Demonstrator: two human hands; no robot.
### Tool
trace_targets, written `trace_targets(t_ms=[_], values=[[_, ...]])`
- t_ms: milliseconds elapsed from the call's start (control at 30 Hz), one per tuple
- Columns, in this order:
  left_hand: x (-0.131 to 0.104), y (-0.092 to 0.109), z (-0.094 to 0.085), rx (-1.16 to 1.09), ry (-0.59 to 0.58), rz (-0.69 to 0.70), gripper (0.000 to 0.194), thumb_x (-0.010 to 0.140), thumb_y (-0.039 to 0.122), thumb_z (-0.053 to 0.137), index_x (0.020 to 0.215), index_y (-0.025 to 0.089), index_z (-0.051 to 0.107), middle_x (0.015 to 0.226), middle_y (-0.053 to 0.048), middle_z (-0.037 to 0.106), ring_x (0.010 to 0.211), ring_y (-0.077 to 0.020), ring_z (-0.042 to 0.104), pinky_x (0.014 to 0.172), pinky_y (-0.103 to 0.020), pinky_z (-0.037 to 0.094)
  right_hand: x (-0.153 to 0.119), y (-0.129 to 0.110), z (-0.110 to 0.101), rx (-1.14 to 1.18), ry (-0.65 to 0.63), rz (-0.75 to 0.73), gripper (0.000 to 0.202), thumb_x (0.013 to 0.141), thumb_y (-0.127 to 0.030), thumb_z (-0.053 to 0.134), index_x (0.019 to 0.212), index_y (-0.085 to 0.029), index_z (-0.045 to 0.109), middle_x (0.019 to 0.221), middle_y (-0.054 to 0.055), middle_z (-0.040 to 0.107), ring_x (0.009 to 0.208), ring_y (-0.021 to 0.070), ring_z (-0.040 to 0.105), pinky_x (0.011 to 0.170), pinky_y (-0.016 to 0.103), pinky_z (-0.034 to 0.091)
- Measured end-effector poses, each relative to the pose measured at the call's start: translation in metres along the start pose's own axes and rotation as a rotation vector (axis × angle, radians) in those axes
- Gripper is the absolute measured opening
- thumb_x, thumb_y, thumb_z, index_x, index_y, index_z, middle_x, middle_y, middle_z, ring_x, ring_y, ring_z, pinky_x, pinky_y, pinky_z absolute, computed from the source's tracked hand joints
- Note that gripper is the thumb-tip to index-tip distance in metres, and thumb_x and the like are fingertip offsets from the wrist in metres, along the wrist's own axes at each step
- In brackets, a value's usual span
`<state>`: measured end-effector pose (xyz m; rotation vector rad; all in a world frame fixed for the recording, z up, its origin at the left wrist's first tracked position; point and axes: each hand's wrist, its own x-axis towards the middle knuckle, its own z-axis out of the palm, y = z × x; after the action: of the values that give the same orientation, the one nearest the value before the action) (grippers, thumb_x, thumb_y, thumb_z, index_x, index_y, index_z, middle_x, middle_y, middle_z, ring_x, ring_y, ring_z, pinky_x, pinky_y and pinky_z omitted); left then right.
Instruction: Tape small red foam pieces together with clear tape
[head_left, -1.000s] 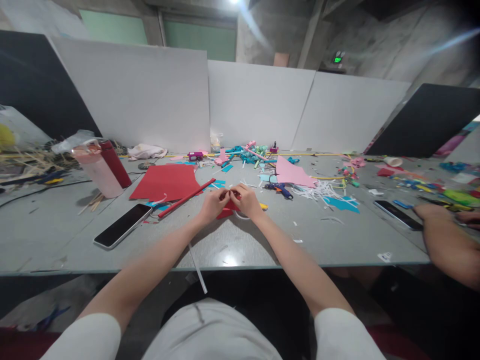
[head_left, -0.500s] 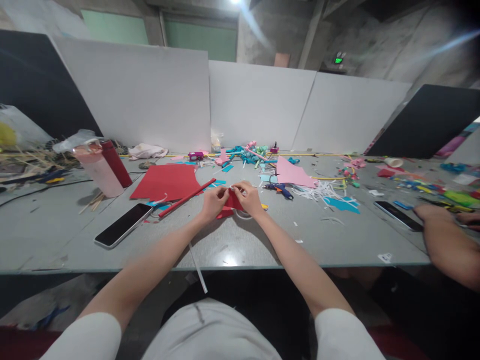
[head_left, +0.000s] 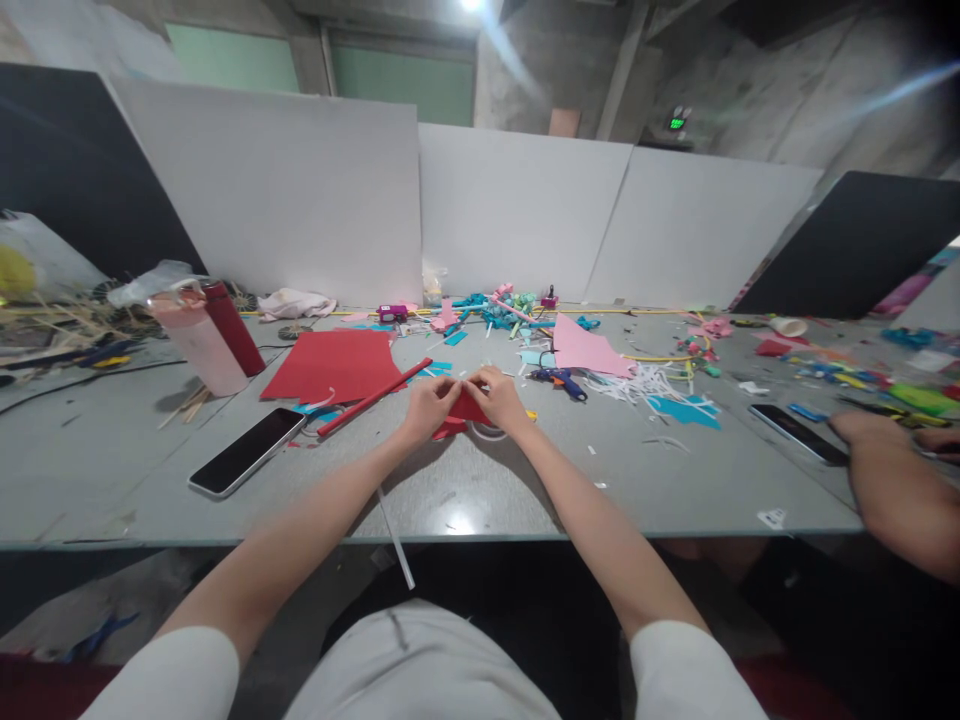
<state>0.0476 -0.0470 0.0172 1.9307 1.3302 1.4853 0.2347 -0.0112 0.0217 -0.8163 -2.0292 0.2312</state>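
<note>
My left hand [head_left: 431,408] and my right hand [head_left: 495,397] meet over the middle of the table, fingertips pinched close together. Between them is a small piece of red paper [head_left: 468,406], gripped from both sides; its upper edge is hidden by the fingers. Just below lies another red scrap [head_left: 450,429], beside a pale ring-like curve [head_left: 489,433], perhaps tape, partly covered by my right hand. A red rolled paper stick [head_left: 375,397] rests to the left of my left hand. Right of my right hand is a blue glue gun [head_left: 561,381].
Red sheet [head_left: 334,362] and phone [head_left: 247,452] lie left, with a pink bottle [head_left: 201,345] behind. A pink sheet [head_left: 589,347], white paper strips [head_left: 645,385] and blue scraps [head_left: 684,409] lie right. Another person's arm [head_left: 892,480] reaches in at far right beside a second phone [head_left: 799,433].
My fingertips have shifted slightly on the red paper and sit closer together. Both hands stay in nearly the same place, and the things around them have not moved.
</note>
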Motion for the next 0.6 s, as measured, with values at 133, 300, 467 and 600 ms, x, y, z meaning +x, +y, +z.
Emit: trace_targets(t_ms=[133, 300, 467, 600], values=[[0.001, -0.002, 0.001, -0.033, 0.014, -0.015, 0.028, 0.1, 0.041, 0.065, 0.083, 0.02, 0.075, 0.082, -0.005, 0.076, 0.077, -0.0204, 0.069, 0.076, -0.032, 0.052, 0.0, 0.0, 0.0, 0.023, 0.018, -0.032, 0.027, 0.108, -0.039, 0.063, 0.089, -0.022, 0.072, 0.09, 0.007, 0.072, 0.092, 0.0237, 0.064, 0.089, 0.037, 0.048], [0.002, -0.007, 0.004, -0.063, 0.046, -0.019, 0.029, 0.099, 0.042, 0.065, 0.083, 0.02, 0.075, 0.081, -0.005, 0.076, 0.075, -0.0202, 0.069, 0.073, -0.032, 0.051, 0.003, -0.001, 0.0, 0.06, -0.012, 0.019, 0.03, 0.107, -0.042, 0.064, 0.089, -0.021, 0.074, 0.092, 0.007, 0.075, 0.091, 0.0229, 0.065, 0.088, 0.036, 0.048], [0.007, -0.015, 0.0, -0.056, 0.113, -0.02, 0.03, 0.097, 0.043, 0.064, 0.08, 0.02, 0.072, 0.075, -0.003, 0.073, 0.07, -0.0181, 0.065, 0.069, -0.03, 0.048, 0.006, 0.004, -0.007, 0.138, -0.116, 0.15, 0.028, 0.104, -0.04, 0.067, 0.088, -0.02, 0.078, 0.09, 0.006, 0.078, 0.084, 0.0203, 0.067, 0.08, 0.032, 0.048], [0.015, -0.024, -0.006, -0.043, 0.152, -0.029, 0.031, 0.096, 0.043, 0.064, 0.078, 0.018, 0.072, 0.074, -0.002, 0.072, 0.069, -0.017, 0.064, 0.068, -0.028, 0.047, 0.007, 0.017, -0.015, 0.168, -0.141, 0.237, 0.023, 0.099, -0.035, 0.069, 0.09, -0.018, 0.08, 0.089, 0.005, 0.08, 0.082, 0.0198, 0.068, 0.077, 0.031, 0.047]])
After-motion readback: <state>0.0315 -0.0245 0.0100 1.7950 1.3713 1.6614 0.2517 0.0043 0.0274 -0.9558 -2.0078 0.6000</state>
